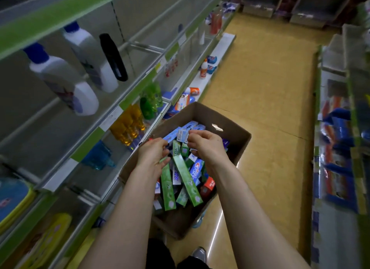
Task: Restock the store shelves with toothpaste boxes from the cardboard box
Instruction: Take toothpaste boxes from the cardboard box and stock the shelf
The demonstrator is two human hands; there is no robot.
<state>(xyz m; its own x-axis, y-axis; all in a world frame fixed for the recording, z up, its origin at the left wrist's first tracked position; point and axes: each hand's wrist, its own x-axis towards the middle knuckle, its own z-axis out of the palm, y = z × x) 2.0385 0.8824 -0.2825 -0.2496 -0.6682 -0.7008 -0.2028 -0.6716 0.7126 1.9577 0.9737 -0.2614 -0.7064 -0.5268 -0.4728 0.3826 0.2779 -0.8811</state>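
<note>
The toothpaste boxes (197,169) lie heaped in the carton (236,146), which sits on the floor (260,88) right under my two hands. My right hand (206,144) has its fingers curled and pinches the end of one pale box (183,135) at the top of the heap. My left hand (154,154) is just beside it, fingers bent down onto one green box (168,186); whether it grips, I cannot tell. A second green box (187,180) lies between my wrists. On the shelf (88,142), up and left of my left hand, stand two white bottles (66,82) and one black bottle (113,56).
</note>
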